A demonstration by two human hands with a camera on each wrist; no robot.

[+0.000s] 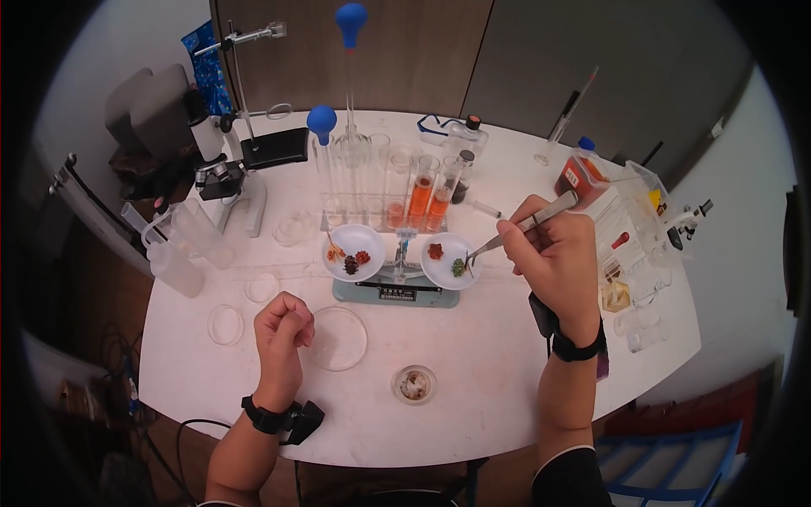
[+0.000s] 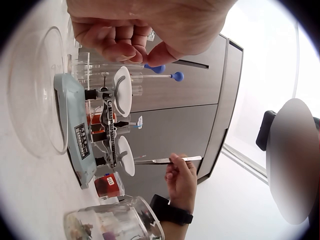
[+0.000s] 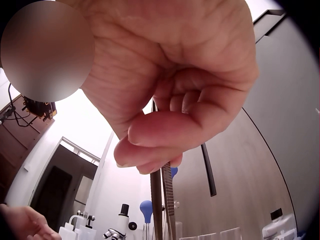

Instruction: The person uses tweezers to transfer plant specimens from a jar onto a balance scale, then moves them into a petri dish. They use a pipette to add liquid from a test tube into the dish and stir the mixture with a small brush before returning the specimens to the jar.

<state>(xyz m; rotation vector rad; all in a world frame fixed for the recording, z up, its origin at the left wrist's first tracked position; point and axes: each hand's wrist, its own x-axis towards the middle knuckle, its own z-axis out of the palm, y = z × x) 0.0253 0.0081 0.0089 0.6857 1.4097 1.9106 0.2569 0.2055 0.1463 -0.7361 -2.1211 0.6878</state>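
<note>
My right hand [image 1: 553, 253] pinches metal tweezers [image 1: 524, 224], whose tips reach the right white pan [image 1: 448, 277] of a balance [image 1: 395, 292], beside a green clump [image 1: 459, 267]; a red clump [image 1: 435, 251] lies there too. In the right wrist view the thumb and fingers [image 3: 155, 145] grip the tweezers [image 3: 162, 200]. The left pan [image 1: 353, 241] bears red, dark and orange clumps. My left hand [image 1: 285, 334], fingers curled and holding nothing visible, is over the table by a large glass dish [image 1: 340, 338]. The left wrist view shows this hand [image 2: 135, 37] with fingers bent.
A small dish [image 1: 414, 385] with pale-brown matter sits near the front. Behind the balance stand tubes of orange liquid [image 1: 420, 198] and blue-bulbed pipettes [image 1: 322, 122]. Bottles [image 1: 176, 269] and a microscope [image 1: 221, 173] are at left; a red-filled container [image 1: 581, 179] and glassware [image 1: 646, 325] at right.
</note>
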